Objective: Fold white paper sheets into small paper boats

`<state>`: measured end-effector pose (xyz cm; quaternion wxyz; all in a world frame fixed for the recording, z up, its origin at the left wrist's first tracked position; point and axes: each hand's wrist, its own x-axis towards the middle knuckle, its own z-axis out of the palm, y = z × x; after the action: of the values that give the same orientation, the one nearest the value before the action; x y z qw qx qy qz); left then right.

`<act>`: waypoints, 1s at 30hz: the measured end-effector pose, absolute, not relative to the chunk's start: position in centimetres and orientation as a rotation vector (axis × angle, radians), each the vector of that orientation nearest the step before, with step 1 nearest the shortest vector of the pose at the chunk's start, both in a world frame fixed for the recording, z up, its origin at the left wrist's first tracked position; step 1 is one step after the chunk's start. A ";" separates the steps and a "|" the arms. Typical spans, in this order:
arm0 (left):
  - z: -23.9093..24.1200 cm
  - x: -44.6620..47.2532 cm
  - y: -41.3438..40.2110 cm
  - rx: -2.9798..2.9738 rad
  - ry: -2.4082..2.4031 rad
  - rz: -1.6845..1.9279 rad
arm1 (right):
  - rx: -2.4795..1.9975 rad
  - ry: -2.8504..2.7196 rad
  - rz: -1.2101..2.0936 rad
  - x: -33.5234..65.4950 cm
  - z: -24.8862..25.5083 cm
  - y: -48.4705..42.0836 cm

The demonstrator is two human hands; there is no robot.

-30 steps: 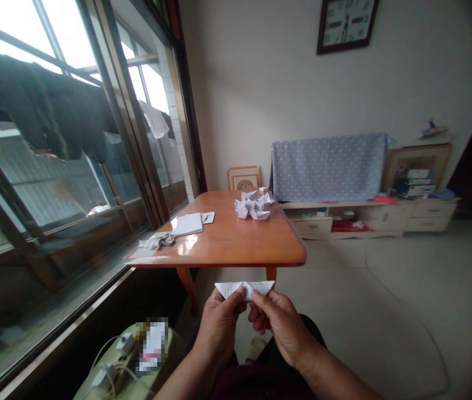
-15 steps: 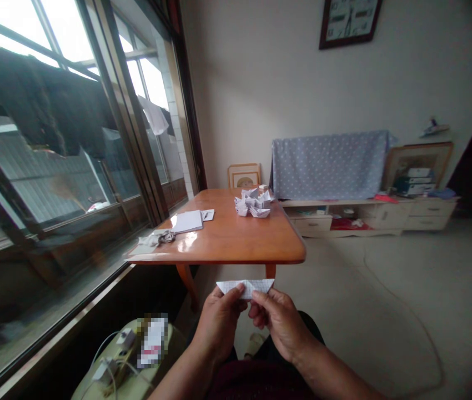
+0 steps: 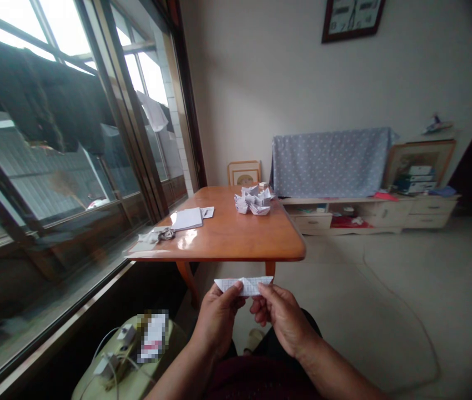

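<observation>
1. Closest in view, the left hand (image 3: 218, 321) and right hand (image 3: 285, 321) are apart, each clamped on one end of a folded strip of grid paper (image 3: 244, 285). The thumbs lie on the near face, and the fingers curl behind.
2. The strip is held in the air, roughly level, above the lap and short of the table's near edge. Only the hands touch it.
3. A light, even pinch at both ends looks best here, since thin paper creases where it is squeezed. Matching the tension on each side should keep the layers aligned and the folded edge straight.
4. Low on the left sits a pale green object (image 3: 130, 355) with white plugs (image 3: 126, 335) and thin cables. A blurred patch hides part of it.
5. Ahead stands a wooden table (image 3: 236, 253) with a glossy orange-brown top. A notepad (image 3: 186, 219) and a crumpled scrap (image 3: 155, 236) lie toward its window side, and a heap of folded paper pieces (image 3: 252, 201) sits near its far edge.
6. Farthest away, a polka-dot cloth (image 3: 330, 161) drapes behind a low cabinet (image 3: 369, 214), a framed picture (image 3: 243, 173) leans by the wall, and a wall clock (image 3: 352, 12) hangs above.
</observation>
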<state>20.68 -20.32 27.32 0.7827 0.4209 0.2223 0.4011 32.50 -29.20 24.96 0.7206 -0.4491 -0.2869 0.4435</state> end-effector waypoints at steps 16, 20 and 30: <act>26.9 20.2 -19.6 0.913 0.516 0.819 | -0.979 -0.658 0.948 32.7 24.1 -29.1; 26.7 20.2 -19.7 0.910 0.525 0.829 | -0.962 -0.653 0.994 32.6 24.3 -29.2; 27.3 20.1 -19.4 0.856 0.548 0.761 | -1.016 -0.669 0.904 32.7 24.2 -29.1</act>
<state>20.07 -19.41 27.34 0.8052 0.3997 0.2562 0.3553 32.66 -29.12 24.17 0.7264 -0.4609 -0.3033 0.4099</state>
